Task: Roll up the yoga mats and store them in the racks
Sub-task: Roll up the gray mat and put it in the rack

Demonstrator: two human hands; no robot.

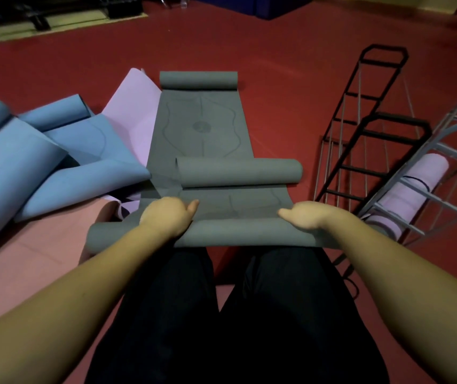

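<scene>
On the red floor (277, 79), loose blue mats (27, 162) and a pink mat (133, 115) crowd the left side, touching the grey mat (202, 128), while bare floor lies open beyond its far end. The grey mat runs down the middle, curled at its far end and mid-length; the left hand (166, 217) and right hand (305, 218) curl over its near roll, thumbs pointing inward. Along the right edge lie a black rack (371, 128) and a grey rack (443, 151) holding a rolled pink mat (407, 198).

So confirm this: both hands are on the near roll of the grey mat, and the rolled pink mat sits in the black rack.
Wrong rack. The head view shows the rolled pink mat in the grey rack; the black rack holds nothing visible. Left hand and right hand are indeed on the grey mat.
</scene>
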